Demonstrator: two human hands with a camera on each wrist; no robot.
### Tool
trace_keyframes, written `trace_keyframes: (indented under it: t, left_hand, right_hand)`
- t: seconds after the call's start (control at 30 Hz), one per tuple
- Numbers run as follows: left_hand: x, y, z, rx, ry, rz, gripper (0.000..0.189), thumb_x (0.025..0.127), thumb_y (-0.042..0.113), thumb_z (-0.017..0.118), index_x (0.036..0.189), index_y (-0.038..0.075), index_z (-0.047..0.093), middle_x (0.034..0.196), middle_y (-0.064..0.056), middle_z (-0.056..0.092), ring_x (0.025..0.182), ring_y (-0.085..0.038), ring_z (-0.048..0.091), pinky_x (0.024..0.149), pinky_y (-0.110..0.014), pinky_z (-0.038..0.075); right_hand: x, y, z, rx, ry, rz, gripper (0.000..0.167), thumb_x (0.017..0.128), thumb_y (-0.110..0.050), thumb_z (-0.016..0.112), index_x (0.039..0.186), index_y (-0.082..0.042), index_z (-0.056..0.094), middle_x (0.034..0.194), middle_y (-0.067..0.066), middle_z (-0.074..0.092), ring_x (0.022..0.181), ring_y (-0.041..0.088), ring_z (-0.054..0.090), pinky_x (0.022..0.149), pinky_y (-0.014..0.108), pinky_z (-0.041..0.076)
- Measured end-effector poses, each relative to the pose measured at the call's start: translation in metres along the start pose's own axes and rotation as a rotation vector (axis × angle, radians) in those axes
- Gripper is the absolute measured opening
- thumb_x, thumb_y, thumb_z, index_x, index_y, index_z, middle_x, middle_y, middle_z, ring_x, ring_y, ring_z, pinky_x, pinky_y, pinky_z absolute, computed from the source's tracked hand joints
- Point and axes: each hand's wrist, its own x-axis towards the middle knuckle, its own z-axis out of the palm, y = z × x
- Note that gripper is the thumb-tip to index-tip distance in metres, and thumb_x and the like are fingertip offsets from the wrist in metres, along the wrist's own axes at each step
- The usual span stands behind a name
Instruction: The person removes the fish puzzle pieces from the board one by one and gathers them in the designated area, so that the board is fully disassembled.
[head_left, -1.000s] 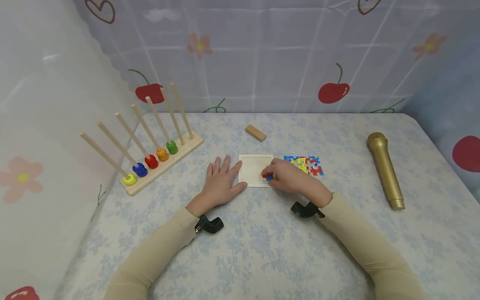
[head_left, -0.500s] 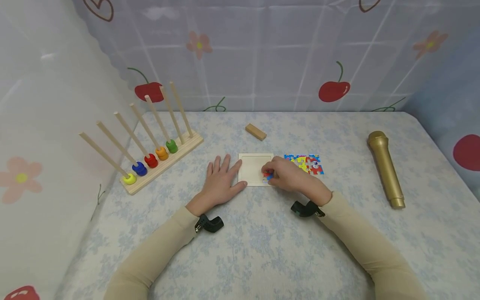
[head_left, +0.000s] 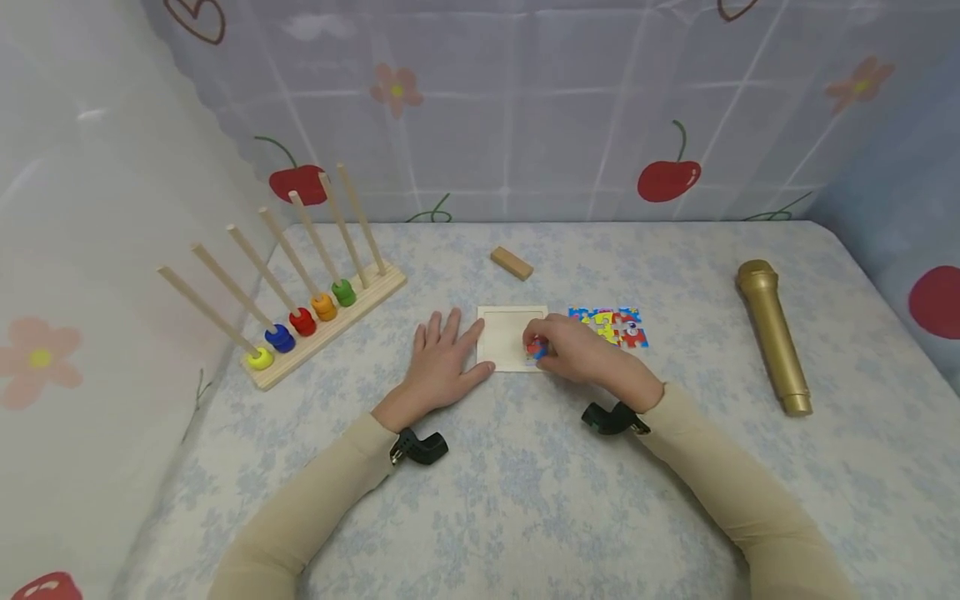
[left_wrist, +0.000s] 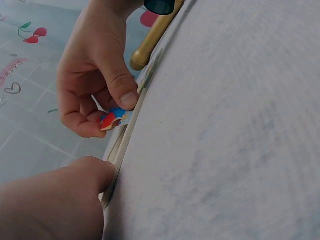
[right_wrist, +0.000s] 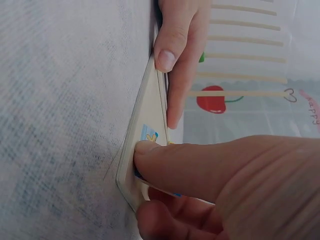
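A shallow wooden puzzle tray (head_left: 501, 343) lies on the table between my hands. My left hand (head_left: 441, 364) rests with its fingers spread at the tray's left side, its thumb and index fingertip on the rim. My right hand (head_left: 577, 350) pinches a red and blue jigsaw piece (left_wrist: 114, 119) between thumb and fingers over the tray's right part. In the left wrist view the piece is tilted, one end near the tray. Just beyond the right hand lies a group of joined-looking jigsaw pieces (head_left: 626, 327) in blue, yellow and red, partly hidden by that hand.
A wooden peg stand (head_left: 367, 302) with several coloured rings stands at the left. A small wooden block (head_left: 512, 263) lies behind the tray. On the right is a gold microphone-shaped object (head_left: 776, 337). A printed curtain (head_left: 517, 125) hangs behind the table.
The jigsaw piece in my right fingers has tilted and shifted slightly, with more of its red and blue face showing. My left hand has stayed in place on the tray.
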Motion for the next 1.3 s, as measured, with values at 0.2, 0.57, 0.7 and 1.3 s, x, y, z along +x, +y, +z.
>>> trace_keyframes:
  t: [0.2, 0.57, 0.7, 1.3]
  left_hand:
    - [-0.0017, 0.0004, 0.0043, 0.012, -0.009, -0.010, 0.073, 0.100, 0.055, 0.053, 0.161, 0.021, 0.033, 0.170, -0.023, 0.015, 0.157, -0.049, 0.003, 0.123, -0.068, 0.006]
    - [-0.0009, 0.0004, 0.0049, 0.012, 0.001, 0.005, 0.073, 0.100, 0.055, 0.053, 0.161, 0.021, 0.033, 0.170, -0.023, 0.016, 0.157, -0.050, 0.003, 0.123, -0.069, 0.007]
    - [-0.0011, 0.0004, 0.0042, 0.006, -0.008, 0.006, 0.073, 0.101, 0.055, 0.052, 0.162, 0.021, 0.032, 0.170, -0.023, 0.015, 0.157, -0.049, 0.002, 0.123, -0.068, 0.006]
    - [0.0020, 0.0003, -0.0002, 0.019, 0.003, 0.006, 0.073, 0.100, 0.054, 0.053, 0.161, 0.020, 0.033, 0.169, -0.024, 0.016, 0.157, -0.050, 0.003, 0.123, -0.069, 0.006]
  right_hand:
    - [-0.0027, 0.0008, 0.0031, 0.064, -0.029, -0.001, 0.023, 0.088, 0.001, 0.073, 0.106, -0.008, 0.062, 0.085, 0.004, 0.061, 0.072, 0.017, 0.051, 0.069, 0.029, 0.045]
    - [-0.0038, 0.0018, 0.0029, 0.054, -0.012, -0.008, 0.024, 0.087, 0.001, 0.074, 0.105, -0.009, 0.061, 0.085, 0.005, 0.061, 0.070, 0.017, 0.051, 0.068, 0.029, 0.045]
    - [-0.0036, 0.0015, 0.0027, 0.055, -0.011, 0.001, 0.023, 0.087, 0.000, 0.075, 0.104, -0.009, 0.062, 0.084, 0.004, 0.061, 0.070, 0.017, 0.050, 0.067, 0.029, 0.045]
    - [-0.0017, 0.0052, -0.0047, 0.089, -0.014, -0.030, 0.015, 0.093, 0.001, 0.065, 0.107, -0.007, 0.064, 0.087, 0.006, 0.064, 0.070, 0.016, 0.049, 0.067, 0.029, 0.042]
